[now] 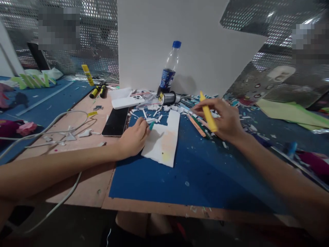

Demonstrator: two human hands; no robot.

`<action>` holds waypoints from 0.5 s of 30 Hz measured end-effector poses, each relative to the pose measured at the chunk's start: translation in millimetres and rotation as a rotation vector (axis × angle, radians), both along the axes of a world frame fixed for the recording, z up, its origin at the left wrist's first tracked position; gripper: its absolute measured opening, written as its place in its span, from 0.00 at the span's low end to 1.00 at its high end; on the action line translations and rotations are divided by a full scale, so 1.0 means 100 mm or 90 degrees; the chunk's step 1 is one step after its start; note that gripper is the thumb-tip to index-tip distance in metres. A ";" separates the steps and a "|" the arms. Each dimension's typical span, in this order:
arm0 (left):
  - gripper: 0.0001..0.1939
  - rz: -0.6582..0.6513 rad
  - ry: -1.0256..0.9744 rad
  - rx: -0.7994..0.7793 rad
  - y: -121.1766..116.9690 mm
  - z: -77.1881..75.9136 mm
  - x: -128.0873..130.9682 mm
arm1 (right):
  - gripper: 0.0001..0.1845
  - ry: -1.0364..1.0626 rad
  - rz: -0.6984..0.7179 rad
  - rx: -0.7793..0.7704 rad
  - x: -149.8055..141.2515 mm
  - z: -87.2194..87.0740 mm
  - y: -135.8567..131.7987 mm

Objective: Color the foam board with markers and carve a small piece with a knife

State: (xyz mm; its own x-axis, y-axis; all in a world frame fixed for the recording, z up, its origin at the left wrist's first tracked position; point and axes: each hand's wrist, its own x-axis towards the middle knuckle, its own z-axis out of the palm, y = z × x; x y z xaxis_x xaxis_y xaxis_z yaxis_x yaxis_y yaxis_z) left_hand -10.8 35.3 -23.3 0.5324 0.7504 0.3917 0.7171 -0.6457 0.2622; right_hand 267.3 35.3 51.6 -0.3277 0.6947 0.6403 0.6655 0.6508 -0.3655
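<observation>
Lying on the blue worktop (144, 185): one white sheet (159, 144), tinted orange and yellow. At its left side, a small teal piece (151, 125) is pinched by the left hand (133, 138), grip together. A yellow stick (209, 116) is clamped in the right hand (227, 118), near coloured sticks (197, 126).

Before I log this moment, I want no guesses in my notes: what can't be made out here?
In the head view:
Palm of the left hand: hidden by its own back.
Base of the bottle: mostly behind the spool.
Far end of the dark phone: behind the white phone.
Any lettering on the yellow stick: blurred.
</observation>
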 end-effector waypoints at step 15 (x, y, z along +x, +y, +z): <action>0.17 -0.357 -0.053 0.000 -0.02 0.13 -0.02 | 0.10 0.333 0.123 -0.409 -0.70 -0.57 -0.70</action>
